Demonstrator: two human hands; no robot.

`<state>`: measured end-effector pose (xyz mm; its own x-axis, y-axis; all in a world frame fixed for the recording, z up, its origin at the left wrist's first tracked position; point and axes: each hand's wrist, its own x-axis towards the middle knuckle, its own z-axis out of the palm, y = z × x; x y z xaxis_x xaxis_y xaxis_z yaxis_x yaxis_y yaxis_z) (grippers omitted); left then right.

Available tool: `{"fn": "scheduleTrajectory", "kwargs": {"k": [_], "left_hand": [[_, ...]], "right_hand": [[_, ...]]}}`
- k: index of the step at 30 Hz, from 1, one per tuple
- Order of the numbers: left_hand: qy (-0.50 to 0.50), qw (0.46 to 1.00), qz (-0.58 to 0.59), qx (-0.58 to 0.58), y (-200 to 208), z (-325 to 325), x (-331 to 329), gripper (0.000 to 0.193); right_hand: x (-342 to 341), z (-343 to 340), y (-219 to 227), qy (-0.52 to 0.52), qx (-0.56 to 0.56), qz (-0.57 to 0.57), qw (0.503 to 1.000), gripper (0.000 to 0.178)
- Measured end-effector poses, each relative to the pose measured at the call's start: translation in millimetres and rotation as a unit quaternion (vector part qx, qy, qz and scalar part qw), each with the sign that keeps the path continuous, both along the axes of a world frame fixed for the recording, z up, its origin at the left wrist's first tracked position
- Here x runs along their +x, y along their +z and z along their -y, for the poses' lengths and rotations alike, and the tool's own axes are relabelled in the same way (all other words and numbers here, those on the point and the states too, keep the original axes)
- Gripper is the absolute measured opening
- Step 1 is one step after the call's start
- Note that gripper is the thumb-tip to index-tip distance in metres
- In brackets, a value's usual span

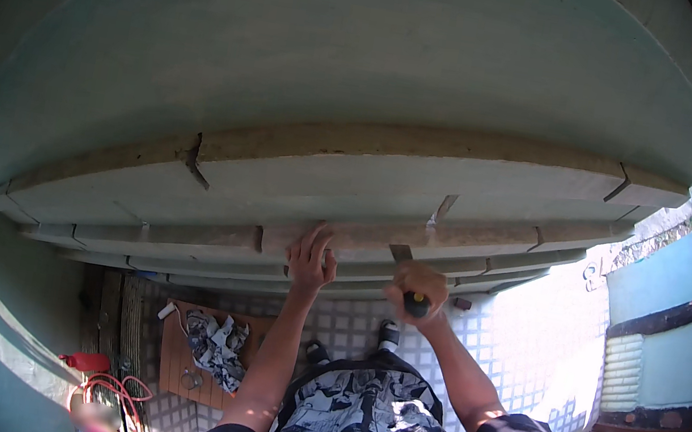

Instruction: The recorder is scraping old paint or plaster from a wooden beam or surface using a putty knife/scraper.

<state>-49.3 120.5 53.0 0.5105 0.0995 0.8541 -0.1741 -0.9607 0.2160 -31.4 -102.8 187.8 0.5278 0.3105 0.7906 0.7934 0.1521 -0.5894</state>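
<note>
Head view. We see the right hand (420,287) closed in a fist around the handle (414,305) of a flat-bladed tool, the dark, yellow-centred butt facing us. From the top of this grip the grey blade (400,252) projects up and slightly left to the lower edge of a long, pale ledge (469,237); we cannot tell whether the tip touches it.

To the left of the grip, we find the left hand (311,261) holding nothing, its fingers extended and laid against the same ledge. Directly above the grip, we note a narrow strip-like mark (445,206) between this ledge and a browner upper ledge (394,140), with a broad greenish panel (390,51) higher still. Just right of and beside the grip in our view lies a small brownish block (462,304).

Below the grip, we observe the patterned garment (368,419) of the person and two dark shoes (389,335) on a checked floor (358,310). Well to the lower left, a brown board (177,343) bears a crumpled black-and-white cloth (214,349); beyond it, we locate a red hose (138,407).
</note>
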Motion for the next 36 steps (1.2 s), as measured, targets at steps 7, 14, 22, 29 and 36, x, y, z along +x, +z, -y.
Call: {"fn": "scheduleTrajectory", "kwargs": {"k": [7,14,22,29,36], "left_hand": [[0.003,1.000,0.000,-0.006,-3,3,3,0.032],[0.015,1.000,0.004,-0.013,-4,4,4,0.031],[0.029,1.000,0.005,-0.004,0,7,3,0.034],[0.030,1.000,0.010,0.001,0,6,3,0.034],[0.038,0.999,0.000,-0.002,0,7,2,0.033]], "right_hand": [[5,-15,5,0.024,-0.070,-0.043,0.996,0.029],[16,-15,10,0.192,-0.246,0.107,0.944,0.026],[19,-13,1,0.204,-0.153,0.141,0.956,0.029],[28,-20,-7,0.240,-0.163,0.191,0.938,0.027],[30,-18,-8,0.234,-0.159,0.176,0.943,0.028]]}}
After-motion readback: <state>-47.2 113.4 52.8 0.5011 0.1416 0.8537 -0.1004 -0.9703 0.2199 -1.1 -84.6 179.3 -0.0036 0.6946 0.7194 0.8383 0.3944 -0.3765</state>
